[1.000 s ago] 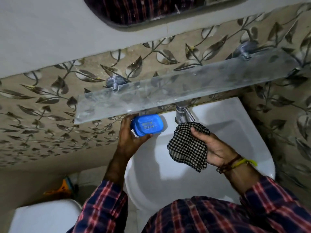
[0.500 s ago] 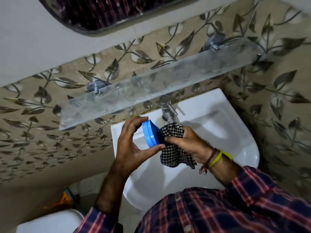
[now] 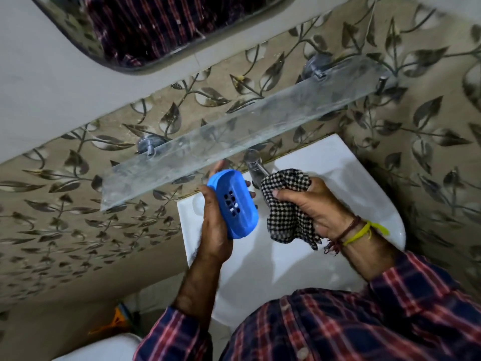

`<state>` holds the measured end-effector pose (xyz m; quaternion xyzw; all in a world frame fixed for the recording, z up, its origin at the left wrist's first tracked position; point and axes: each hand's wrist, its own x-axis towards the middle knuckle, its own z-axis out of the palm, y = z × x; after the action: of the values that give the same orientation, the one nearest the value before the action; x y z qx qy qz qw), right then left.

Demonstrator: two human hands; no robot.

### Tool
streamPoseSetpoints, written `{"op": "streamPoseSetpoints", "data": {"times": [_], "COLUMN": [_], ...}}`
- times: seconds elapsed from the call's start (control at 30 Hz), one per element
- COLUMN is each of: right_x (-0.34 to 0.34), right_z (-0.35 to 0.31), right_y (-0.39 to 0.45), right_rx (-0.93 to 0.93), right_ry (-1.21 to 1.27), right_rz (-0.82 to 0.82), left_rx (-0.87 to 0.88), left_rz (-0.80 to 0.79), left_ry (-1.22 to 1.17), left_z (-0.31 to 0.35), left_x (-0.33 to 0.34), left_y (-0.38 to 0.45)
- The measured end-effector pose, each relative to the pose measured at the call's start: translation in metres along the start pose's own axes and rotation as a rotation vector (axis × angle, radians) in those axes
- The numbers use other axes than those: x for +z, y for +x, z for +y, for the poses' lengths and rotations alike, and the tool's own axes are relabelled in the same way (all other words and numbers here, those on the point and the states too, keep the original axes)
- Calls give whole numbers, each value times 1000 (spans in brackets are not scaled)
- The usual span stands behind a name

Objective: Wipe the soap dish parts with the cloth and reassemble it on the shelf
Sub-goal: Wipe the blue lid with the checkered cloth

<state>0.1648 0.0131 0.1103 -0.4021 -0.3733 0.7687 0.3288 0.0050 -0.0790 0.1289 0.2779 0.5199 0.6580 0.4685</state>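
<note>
Our L hand (image 3: 214, 217) grips blue soap dish (image 3: 235, 204) w/ holes showing; R hand (image 3: 316, 207) clenches checked cloth (image 3: 287, 212), both over sink (image 3: 364, 183).

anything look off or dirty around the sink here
The glass shelf above the sink is cloudy with whitish streaks and smears along its whole length. Otherwise nothing stands out: the left hand holds the blue soap dish intact, and the right hand grips the checked cloth.

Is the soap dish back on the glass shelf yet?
No, the left hand holds the blue soap dish over the sink, below the glass shelf.
</note>
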Motion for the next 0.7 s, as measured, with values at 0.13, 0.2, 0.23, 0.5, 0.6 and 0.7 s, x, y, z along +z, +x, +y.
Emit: {"op": "streamPoseSetpoints", "data": {"times": [0.13,0.2,0.23,0.5,0.6,0.7], "right_x": [6,11,14,38,44,47], "right_z": [-15,-19,-21,-12,-4,-1], "right_y": [-9,-12,-13,-15,-16,-20], "right_rx": [-271,-404,-443,-491,-476,-502], "right_ry": [-160,-405,-534,-791,-756,-698], "right_rz": [-67,-29,14,229,179,115], "left_rx": [-239,-311,-327,-411,-407,-407], "left_rz": [54,40,26,-32,-17,8], "left_ry": [-186,-219,-235,-189,-188,-206], "left_z": [-6,-9,-11,-23,-25,-26], "left_x": [12,17,19,24,20,18], "left_y": [-3,-3,-3,-8,-10,-10]}}
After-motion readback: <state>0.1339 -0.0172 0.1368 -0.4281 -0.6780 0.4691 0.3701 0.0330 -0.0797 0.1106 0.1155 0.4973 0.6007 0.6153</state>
